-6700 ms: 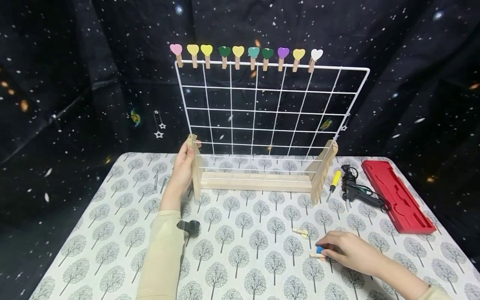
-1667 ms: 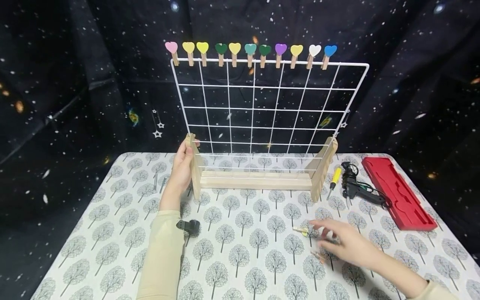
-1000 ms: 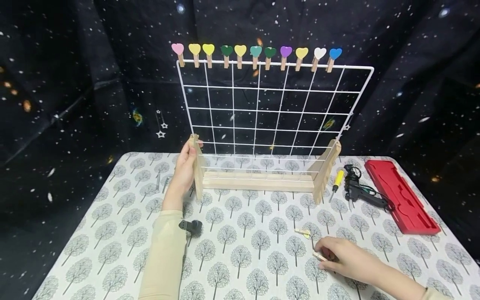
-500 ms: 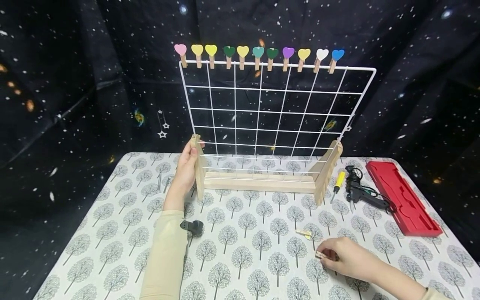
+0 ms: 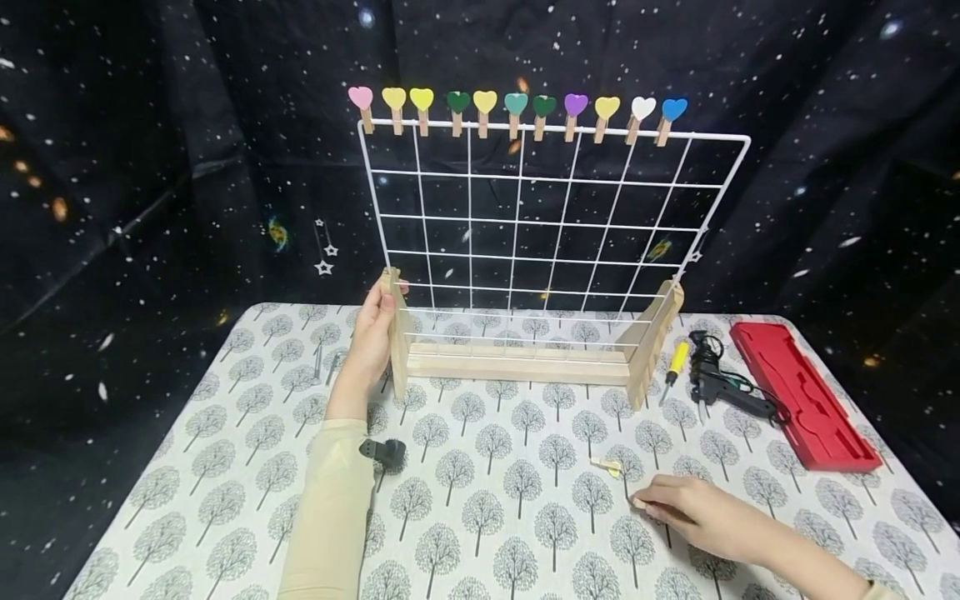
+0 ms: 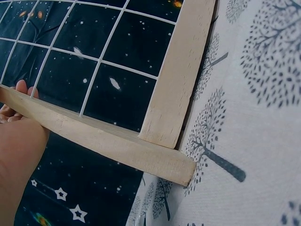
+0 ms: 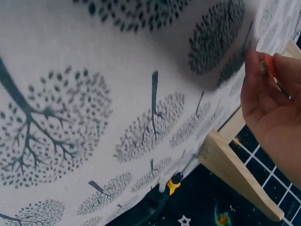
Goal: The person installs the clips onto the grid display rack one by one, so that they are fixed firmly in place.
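Note:
My left hand (image 5: 369,337) grips the left wooden upright (image 5: 397,346) of a stand with a white wire grid (image 5: 517,222). In the left wrist view its fingertips curl around the wood. Along the grid's top wire is a row of heart clothespins, from a pink one (image 5: 361,98) to a blue one (image 5: 674,109) at the right. My right hand (image 5: 701,517), low over the cloth, pinches a small clothespin; the right wrist view shows its orange heart (image 7: 269,65), mostly hidden by fingers. A pale yellow clothespin (image 5: 606,467) lies on the cloth just beyond that hand.
Right of the stand lie a yellow-handled screwdriver (image 5: 677,360), a black glue gun (image 5: 731,392) with its cord, and a red tray (image 5: 806,400). Metal tools (image 5: 317,364) lie behind my left forearm. A black starry curtain hangs behind the table.
The blue heart clothespin, in my right hand earlier, now sits on the top wire beside the white one. My right hand has since picked another clothespin off the cloth. My left hand keeps its grip.

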`<act>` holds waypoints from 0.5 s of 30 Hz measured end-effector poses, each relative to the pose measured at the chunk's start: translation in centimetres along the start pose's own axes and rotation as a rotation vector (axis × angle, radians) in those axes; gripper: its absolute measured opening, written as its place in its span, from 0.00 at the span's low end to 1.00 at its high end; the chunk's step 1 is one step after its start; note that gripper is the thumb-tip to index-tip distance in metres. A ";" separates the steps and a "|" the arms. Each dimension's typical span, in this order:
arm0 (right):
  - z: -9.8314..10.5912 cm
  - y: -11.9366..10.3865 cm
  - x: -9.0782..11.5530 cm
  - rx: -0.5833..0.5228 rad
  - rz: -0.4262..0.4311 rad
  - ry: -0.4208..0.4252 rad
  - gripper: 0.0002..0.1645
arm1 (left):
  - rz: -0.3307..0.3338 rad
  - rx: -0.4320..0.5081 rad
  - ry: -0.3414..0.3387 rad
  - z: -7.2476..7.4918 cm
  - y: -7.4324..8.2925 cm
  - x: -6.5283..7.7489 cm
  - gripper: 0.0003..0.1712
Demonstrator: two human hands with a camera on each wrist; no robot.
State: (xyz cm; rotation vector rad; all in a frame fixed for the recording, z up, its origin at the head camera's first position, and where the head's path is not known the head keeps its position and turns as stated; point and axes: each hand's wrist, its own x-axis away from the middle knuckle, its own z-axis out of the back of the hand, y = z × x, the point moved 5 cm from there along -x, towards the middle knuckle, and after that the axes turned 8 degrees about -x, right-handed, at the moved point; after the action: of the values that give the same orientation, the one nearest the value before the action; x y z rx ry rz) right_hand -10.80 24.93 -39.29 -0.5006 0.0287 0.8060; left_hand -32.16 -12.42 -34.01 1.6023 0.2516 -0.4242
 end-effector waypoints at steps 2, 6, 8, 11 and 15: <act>0.5 -0.1 -0.2 -0.029 0.029 0.019 0.12 | -0.003 0.003 0.004 0.0 0.0 0.0 0.29; 2.0 0.1 -1.0 -0.060 0.003 0.118 0.12 | -0.014 0.002 0.006 0.1 0.2 0.0 0.29; 3.1 0.3 -1.5 -0.074 -0.037 0.179 0.09 | -0.012 0.005 0.008 0.1 0.2 0.0 0.29; 5.0 0.6 -2.2 -0.082 -0.067 0.257 0.07 | -0.003 -0.001 0.003 0.1 0.1 0.0 0.29; 8.5 0.6 -3.6 -0.025 -0.015 0.353 0.11 | -0.006 -0.001 -0.008 0.0 0.0 0.0 0.30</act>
State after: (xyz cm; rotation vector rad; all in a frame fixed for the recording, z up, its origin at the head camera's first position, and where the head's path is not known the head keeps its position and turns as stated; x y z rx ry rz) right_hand -15.09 26.52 -31.29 -0.6611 0.3414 0.6961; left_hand -32.20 -12.44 -34.03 1.5991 0.2505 -0.4356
